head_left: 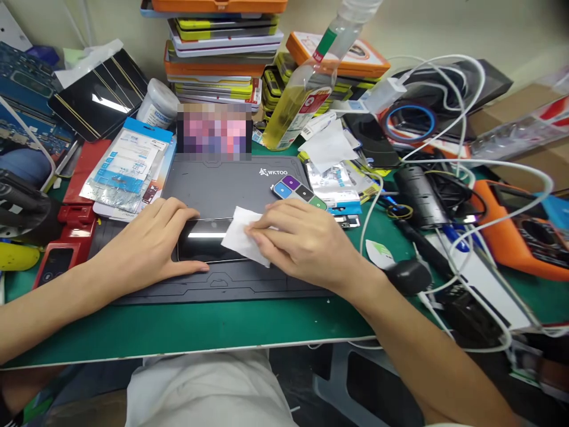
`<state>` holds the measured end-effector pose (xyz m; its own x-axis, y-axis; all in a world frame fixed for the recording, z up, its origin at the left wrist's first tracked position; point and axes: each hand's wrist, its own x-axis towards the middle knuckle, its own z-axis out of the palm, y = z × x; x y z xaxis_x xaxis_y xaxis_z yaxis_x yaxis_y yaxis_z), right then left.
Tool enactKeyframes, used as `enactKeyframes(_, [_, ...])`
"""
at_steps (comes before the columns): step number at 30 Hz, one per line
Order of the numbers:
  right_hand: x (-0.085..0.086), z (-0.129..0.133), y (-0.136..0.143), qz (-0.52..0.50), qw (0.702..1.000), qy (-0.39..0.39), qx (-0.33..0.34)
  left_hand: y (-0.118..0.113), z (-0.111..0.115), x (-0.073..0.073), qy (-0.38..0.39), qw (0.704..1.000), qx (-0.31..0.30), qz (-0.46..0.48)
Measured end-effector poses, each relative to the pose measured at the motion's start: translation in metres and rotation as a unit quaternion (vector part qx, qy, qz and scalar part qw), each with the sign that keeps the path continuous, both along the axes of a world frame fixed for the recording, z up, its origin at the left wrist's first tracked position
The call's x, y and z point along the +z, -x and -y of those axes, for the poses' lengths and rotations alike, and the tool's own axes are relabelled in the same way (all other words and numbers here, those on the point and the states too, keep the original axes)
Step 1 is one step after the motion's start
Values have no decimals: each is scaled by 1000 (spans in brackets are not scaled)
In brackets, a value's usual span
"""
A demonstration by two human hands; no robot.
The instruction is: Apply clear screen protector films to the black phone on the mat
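Observation:
A dark phone (200, 240) lies face up on the grey work mat (200, 184), its glossy screen reflecting a bright strip. My left hand (146, 246) rests at the phone's left end, with thumb and fingers spread along its two long edges. With pinched fingers, my right hand (296, 237) holds a white wipe (244, 234) against the screen. The wipe and that hand cover the phone's right part. Just beyond my right knuckles sits a small pad of coloured squares (291, 182).
Behind the mat stand a bottle of yellow liquid (297, 89), a white jar (159, 104) and stacked cases (222, 53). Packets (128, 160) lie at left. White cables (466, 112) and an orange meter (511, 237) crowd the right side.

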<state>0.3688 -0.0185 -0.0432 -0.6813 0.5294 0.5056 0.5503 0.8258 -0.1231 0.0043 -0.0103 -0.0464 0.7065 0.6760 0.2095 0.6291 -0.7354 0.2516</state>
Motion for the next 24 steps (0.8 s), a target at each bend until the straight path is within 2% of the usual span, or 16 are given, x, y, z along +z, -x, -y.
enactKeyframes(3, [-6,0,0,1,1000,-8,-3,1,0,2,-5,1000,-11,1])
enactKeyframes(7, [-21,-7,26,1,998,30,63,2,1,3,7,1000,-20,22])
enactKeyframes(10, [-24,-12,37,10,994,68,82,1,1,4,18,999,-14,22])
enactKeyframes(14, [-14,-12,21,-2,998,51,43,2,1,6,31,999,17,-5])
enactKeyframes(19, [-6,-14,-11,-17,999,24,-21,4,0,7,-8,998,40,-39])
enactKeyframes(21, [-8,-17,-16,-39,998,38,-27,6,-2,7,-24,997,51,-52])
enactKeyframes(24, [-10,-21,-19,-65,995,75,-29,7,-4,6,-43,997,34,-49])
